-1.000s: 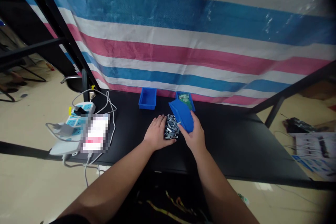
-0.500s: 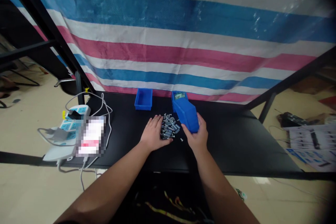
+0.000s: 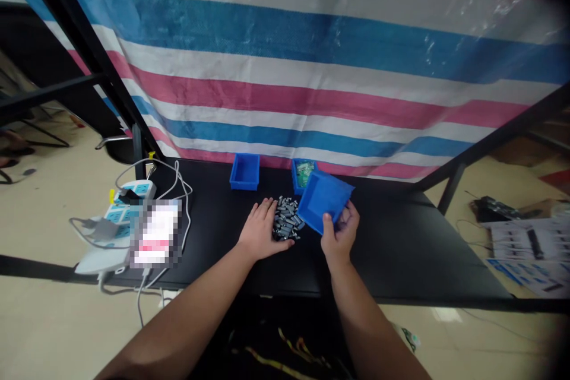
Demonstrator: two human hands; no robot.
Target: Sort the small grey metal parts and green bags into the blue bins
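Observation:
My left hand rests on the black table, cupped against the left side of a pile of small grey metal bolts or standoffs. My right hand grips a small blue plastic parts bin by its edge, tilted with its open inside showing. That bin sits just right of the pile and does not appear to touch it. Its lower corner is close to my right hand's wrist side.
A blue bin and a blue bin holding green items stand at the table's back edge. Left of them lie a power strip with white cables and a pixelated patch. A striped tarp hangs behind.
My right hand has turned the blue bin so its open side faces up and moved it slightly right of the pile. The view has shifted a little.

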